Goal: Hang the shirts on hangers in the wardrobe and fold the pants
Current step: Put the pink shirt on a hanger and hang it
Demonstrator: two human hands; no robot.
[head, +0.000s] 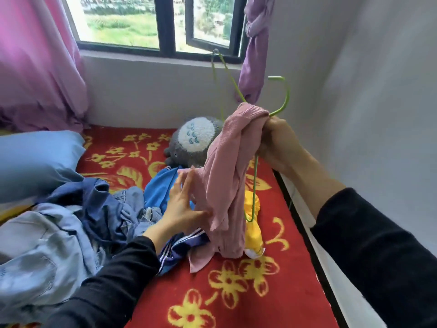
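Note:
My right hand (277,140) is raised over the bed and grips a green wire hanger (285,98) at its neck, together with the top of a pink ribbed shirt (227,176). The shirt hangs bunched from the hanger down to the bed. My left hand (183,204) touches the shirt's left side, fingers spread and mostly straight. Under the shirt lie a yellow garment (254,230), a blue shirt (158,188) and navy pants with white stripes (179,247). A pile of denim and dark blue clothes (71,223) lies to the left.
A red blanket with yellow flowers (236,292) covers the bed. A grey plush toy (191,140) sits by the far wall below the window (165,22). A blue pillow (35,157) lies at left. The white wall (378,91) runs close along the right. Pink curtains (35,67) hang at the left.

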